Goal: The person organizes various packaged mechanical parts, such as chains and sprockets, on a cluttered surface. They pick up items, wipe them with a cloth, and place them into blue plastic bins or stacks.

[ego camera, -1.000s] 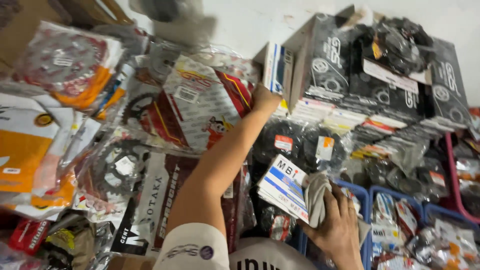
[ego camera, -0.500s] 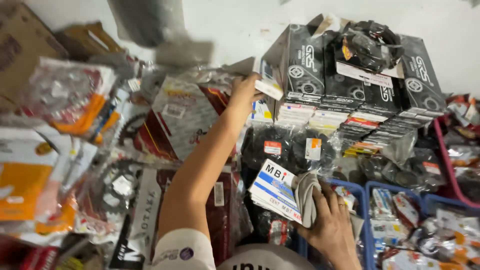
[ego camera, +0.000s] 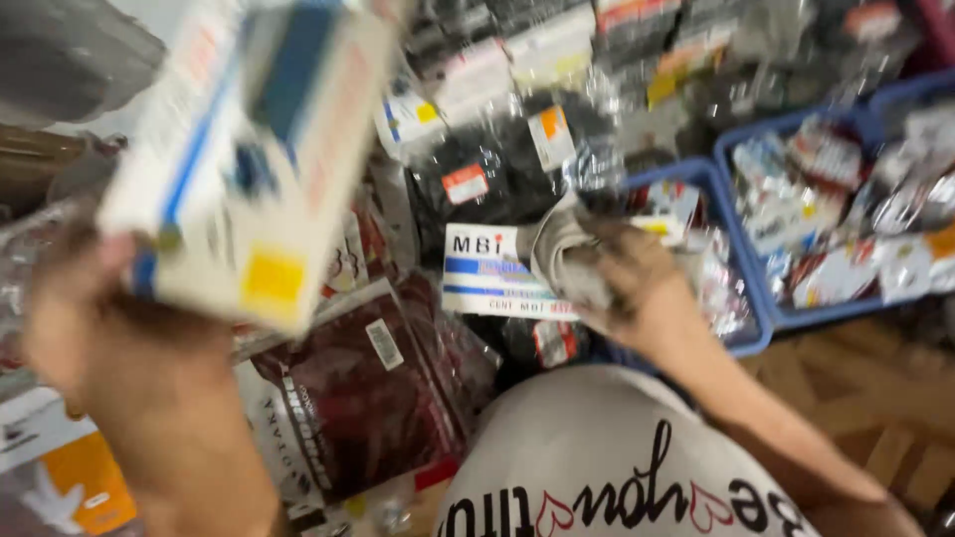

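A white box [ego camera: 254, 159] with blue stripes and a yellow label is held up close to the camera by the left hand [ego camera: 109, 328]. The hand is blurred, but its fingers are seen closed around the lower left end of the box, which is tilted and fills the upper left of the view.

A second, flatter white box [ego camera: 487, 273] with blue bands is gripped at its right edge by the right hand [ego camera: 622, 283]. A grey cloth [ego camera: 557, 244] is bunched in the same hand, pressed between the fingers and the box. The fingers are curled shut over both. This box is held just above a heap of packets, to the left of a blue crate [ego camera: 741, 298].

Below the raised box, a dark red bagged part [ego camera: 363, 388] is seen lying on the heap, with a white tag on it. Black parts in clear bags [ego camera: 497, 169], marked with orange and yellow labels, are piled behind the flat box. A second blue crate [ego camera: 875, 99], filled with more bagged pieces, is set to the right of the first, touching it. An orange and white packet [ego camera: 75, 487] is seen at the lower left corner. The person's white shirt [ego camera: 607, 467] with dark script fills the lower middle. A wooden floor [ego camera: 895, 398] is visible at the lower right.
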